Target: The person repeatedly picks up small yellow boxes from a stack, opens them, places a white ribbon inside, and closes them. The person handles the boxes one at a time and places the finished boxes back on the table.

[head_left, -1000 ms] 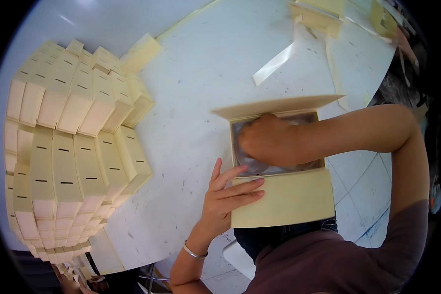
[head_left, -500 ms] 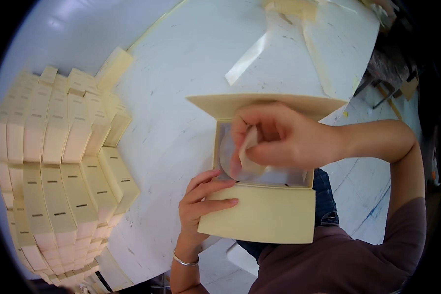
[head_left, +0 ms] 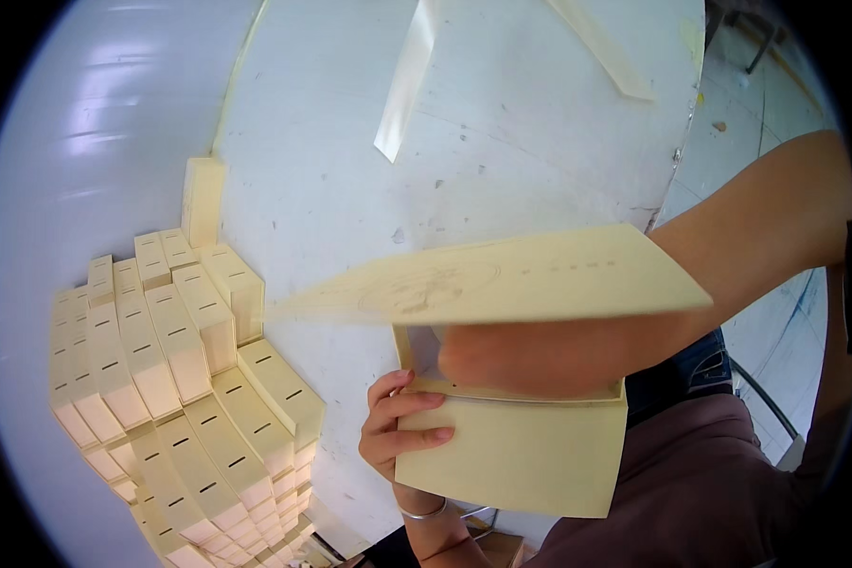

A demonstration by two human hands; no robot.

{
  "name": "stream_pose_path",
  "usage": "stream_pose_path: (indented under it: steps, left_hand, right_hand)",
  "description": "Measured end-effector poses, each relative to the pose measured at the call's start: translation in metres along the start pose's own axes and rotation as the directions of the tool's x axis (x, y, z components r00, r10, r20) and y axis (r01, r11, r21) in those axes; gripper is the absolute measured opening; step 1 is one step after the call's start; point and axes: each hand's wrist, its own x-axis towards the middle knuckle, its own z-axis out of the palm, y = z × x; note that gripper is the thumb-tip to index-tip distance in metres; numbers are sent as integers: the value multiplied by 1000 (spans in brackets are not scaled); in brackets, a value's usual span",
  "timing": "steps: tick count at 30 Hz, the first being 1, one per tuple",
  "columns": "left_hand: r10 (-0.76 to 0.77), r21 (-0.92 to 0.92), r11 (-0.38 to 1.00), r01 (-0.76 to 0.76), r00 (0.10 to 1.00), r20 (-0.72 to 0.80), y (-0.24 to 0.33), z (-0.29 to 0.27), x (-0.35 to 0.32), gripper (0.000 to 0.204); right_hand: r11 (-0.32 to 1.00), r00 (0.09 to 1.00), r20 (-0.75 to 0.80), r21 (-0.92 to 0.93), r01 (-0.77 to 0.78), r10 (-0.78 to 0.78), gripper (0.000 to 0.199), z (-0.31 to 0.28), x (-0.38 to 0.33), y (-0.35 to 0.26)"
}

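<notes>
A cream cardboard box lies open near me, with its near flap folded out toward my body. Its far flap tilts over the opening and bears a faint printed pattern. My left hand grips the box at its left front corner, fingers lying across the near flap. Under the far flap, my right hand reaches into the box, blurred. Its fingers are hidden, so whatever they hold does not show. A bit of greyish-white lining appears at the inside left.
Several closed cream boxes stand in stacked rows at the left of the white table. Two pale strips, one a glossy strip, lie on the far side. Past the table's right edge is the tiled floor.
The far flap has swung toward me over my right hand. My right hand, earlier pinching a pale sheet above the box, is now lower inside it. My view has shifted too.
</notes>
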Motion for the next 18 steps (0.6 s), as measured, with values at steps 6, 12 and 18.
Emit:
stream_pose_path:
  steps: [6, 12, 18]
  left_hand:
    - [-147, -9, 989, 146, 988, -42, 18, 8, 7, 15]
    - [-29, -42, 999, 26, 998, -59, 6, 15, 4, 16]
    - [-19, 3, 1000, 19, 997, -77, 4, 4, -1, 15]
  right_hand:
    - [1000, 999, 49, -2, 13, -13, 6, -2, 16, 1]
    - [1000, 998, 50, 1, 25, -25, 7, 0, 16, 2]
    - [998, 995, 84, -9, 57, -56, 7, 3, 36, -6]
